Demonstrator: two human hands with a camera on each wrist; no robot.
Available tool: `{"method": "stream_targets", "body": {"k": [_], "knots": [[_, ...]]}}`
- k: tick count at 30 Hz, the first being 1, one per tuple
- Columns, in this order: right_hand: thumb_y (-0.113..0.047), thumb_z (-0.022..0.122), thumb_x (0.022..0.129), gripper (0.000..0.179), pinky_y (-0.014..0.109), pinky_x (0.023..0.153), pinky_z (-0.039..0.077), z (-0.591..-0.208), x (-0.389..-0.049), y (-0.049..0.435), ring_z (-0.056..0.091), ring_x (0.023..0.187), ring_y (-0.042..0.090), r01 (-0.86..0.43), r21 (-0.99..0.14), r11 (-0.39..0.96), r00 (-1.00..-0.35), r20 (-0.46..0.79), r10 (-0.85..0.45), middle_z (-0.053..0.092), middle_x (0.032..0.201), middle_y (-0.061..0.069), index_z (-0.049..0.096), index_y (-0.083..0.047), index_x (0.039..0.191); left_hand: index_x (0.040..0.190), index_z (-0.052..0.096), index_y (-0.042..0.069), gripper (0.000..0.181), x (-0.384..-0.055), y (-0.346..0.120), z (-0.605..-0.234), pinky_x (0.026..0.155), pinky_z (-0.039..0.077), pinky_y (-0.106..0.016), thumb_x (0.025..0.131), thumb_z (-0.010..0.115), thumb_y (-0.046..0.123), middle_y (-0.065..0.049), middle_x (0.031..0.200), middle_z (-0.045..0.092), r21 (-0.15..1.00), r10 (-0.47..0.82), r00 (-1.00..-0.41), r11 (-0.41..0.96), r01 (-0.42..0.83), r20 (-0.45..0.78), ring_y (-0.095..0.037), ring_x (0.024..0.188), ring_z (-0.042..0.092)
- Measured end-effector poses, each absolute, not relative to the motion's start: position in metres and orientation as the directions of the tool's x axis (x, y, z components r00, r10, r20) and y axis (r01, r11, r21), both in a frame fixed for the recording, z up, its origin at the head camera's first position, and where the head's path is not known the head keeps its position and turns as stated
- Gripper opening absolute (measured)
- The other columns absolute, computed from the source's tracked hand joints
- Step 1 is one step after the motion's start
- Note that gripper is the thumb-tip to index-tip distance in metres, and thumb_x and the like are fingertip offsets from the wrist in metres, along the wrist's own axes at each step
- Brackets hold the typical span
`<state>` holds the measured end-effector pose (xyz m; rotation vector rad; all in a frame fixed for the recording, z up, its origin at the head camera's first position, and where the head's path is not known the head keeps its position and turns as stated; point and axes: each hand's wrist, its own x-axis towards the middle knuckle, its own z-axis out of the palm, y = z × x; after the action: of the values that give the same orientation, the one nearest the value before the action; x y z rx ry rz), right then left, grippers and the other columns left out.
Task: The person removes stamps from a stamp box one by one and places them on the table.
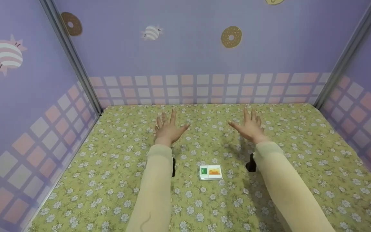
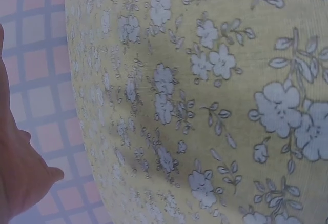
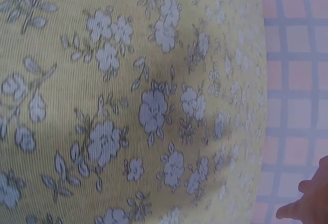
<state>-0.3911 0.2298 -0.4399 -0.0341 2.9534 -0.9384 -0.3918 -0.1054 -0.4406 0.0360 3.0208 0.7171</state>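
In the head view my left hand point(image 1: 168, 129) is held out over the flowered cloth with its fingers spread and the thumb pointing right. My right hand point(image 1: 250, 127) mirrors it, fingers spread and thumb pointing left. Neither hand holds anything. Between the forearms lies a small flat white case point(image 1: 210, 172), with a green patch and an orange picture on its top. Part of the left hand point(image 2: 23, 167) shows at the left edge of the left wrist view. Some of the right hand point(image 3: 310, 198) appears at the lower right of the right wrist view.
Green-yellow cloth with white flowers point(image 1: 108, 180) covers the table. Purple walls point(image 1: 185, 54) with pink and white checks and sweet pictures stand at the back and both sides. Grey metal posts point(image 1: 72, 58) mark the corners. Black wrist mounts point(image 1: 251, 163) sit under the sleeves.
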Motion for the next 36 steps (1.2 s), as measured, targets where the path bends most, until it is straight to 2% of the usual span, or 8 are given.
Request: {"method": "stream_targets", "body": {"k": [8, 11, 14, 19, 26, 31, 36], "knots": [[-0.073, 0.045, 0.098, 0.103, 0.077, 0.118, 0.003, -0.449, -0.390, 0.227, -0.014, 0.154, 0.056, -0.055, -0.703, 0.709, -0.998, 0.010, -0.067, -0.019, 0.171, 0.019, -0.010, -0.018, 0.166, 0.165, -0.011, 0.034, 0.097, -0.386, -0.102, -0.451, 0.124, 0.013, -0.066, 0.097, 0.044, 0.075, -0.014, 0.174, -0.010, 0.620, 0.053, -0.999, 0.783, 0.050, 0.015, -0.043, 0.160, -0.010], [-0.071, 0.045, 0.099, 0.100, 0.075, 0.120, 0.004, -0.453, -0.388, 0.224, -0.011, 0.156, 0.053, -0.073, -0.736, 0.673, -0.996, 0.020, -0.085, -0.015, 0.172, 0.019, -0.009, -0.019, 0.166, 0.165, -0.010, 0.032, 0.096, -0.383, -0.098, -0.456, 0.122, 0.019, -0.068, 0.099, 0.047, 0.070, -0.015, 0.174, -0.010, 0.695, 0.073, -0.997, 0.716, 0.062, 0.014, -0.043, 0.160, -0.010], [-0.069, 0.045, 0.100, 0.097, 0.073, 0.121, 0.005, -0.456, -0.384, 0.220, -0.008, 0.158, 0.048, -0.088, -0.768, 0.634, -0.994, 0.029, -0.103, -0.012, 0.173, 0.018, -0.007, -0.021, 0.167, 0.166, -0.006, 0.029, 0.094, -0.381, -0.094, -0.462, 0.120, 0.020, -0.071, 0.100, 0.050, 0.066, -0.017, 0.173, -0.004, 0.757, 0.090, -0.996, 0.649, 0.073, 0.019, -0.045, 0.159, -0.006], [-0.068, 0.045, 0.100, 0.094, 0.070, 0.123, 0.005, -0.458, -0.377, 0.215, -0.005, 0.160, 0.043, -0.104, -0.800, 0.591, -0.992, 0.039, -0.121, -0.007, 0.174, 0.017, -0.003, -0.022, 0.167, 0.167, 0.004, 0.026, 0.091, -0.373, -0.089, -0.471, 0.120, 0.018, -0.071, 0.100, 0.053, 0.063, -0.019, 0.172, 0.008, 0.801, 0.118, -0.992, 0.591, 0.097, 0.033, -0.047, 0.159, 0.000], [-0.066, 0.043, 0.102, 0.088, 0.069, 0.123, 0.011, -0.463, -0.363, 0.212, 0.003, 0.160, 0.042, -0.119, -0.838, 0.533, -0.988, 0.045, -0.150, -0.001, 0.175, 0.012, 0.000, -0.026, 0.167, 0.167, 0.013, 0.025, 0.087, -0.359, -0.084, -0.475, 0.120, 0.018, -0.072, 0.100, 0.055, 0.061, -0.018, 0.172, 0.014, 0.851, 0.136, -0.989, 0.510, 0.122, 0.060, -0.046, 0.159, 0.006], [-0.055, 0.045, 0.106, 0.079, 0.069, 0.122, 0.019, -0.467, -0.354, 0.209, 0.012, 0.159, 0.044, -0.137, -0.895, 0.424, -0.982, 0.067, -0.175, 0.007, 0.174, 0.013, 0.009, -0.021, 0.167, 0.167, 0.016, 0.021, 0.090, -0.348, -0.083, -0.475, 0.119, 0.026, -0.068, 0.098, 0.056, 0.064, -0.018, 0.168, 0.027, 0.883, 0.170, -0.982, 0.446, 0.146, 0.076, -0.043, 0.157, 0.022], [-0.039, 0.045, 0.110, 0.070, 0.066, 0.123, 0.020, -0.472, -0.342, 0.204, 0.014, 0.158, 0.044, -0.146, -0.943, 0.298, -0.974, 0.084, -0.211, 0.011, 0.173, 0.017, 0.014, -0.014, 0.167, 0.166, 0.019, 0.020, 0.092, -0.336, -0.084, -0.481, 0.118, 0.033, -0.063, 0.097, 0.056, 0.067, -0.017, 0.163, 0.036, 0.913, 0.230, -0.972, 0.383, 0.143, 0.055, -0.041, 0.154, 0.031]]}}
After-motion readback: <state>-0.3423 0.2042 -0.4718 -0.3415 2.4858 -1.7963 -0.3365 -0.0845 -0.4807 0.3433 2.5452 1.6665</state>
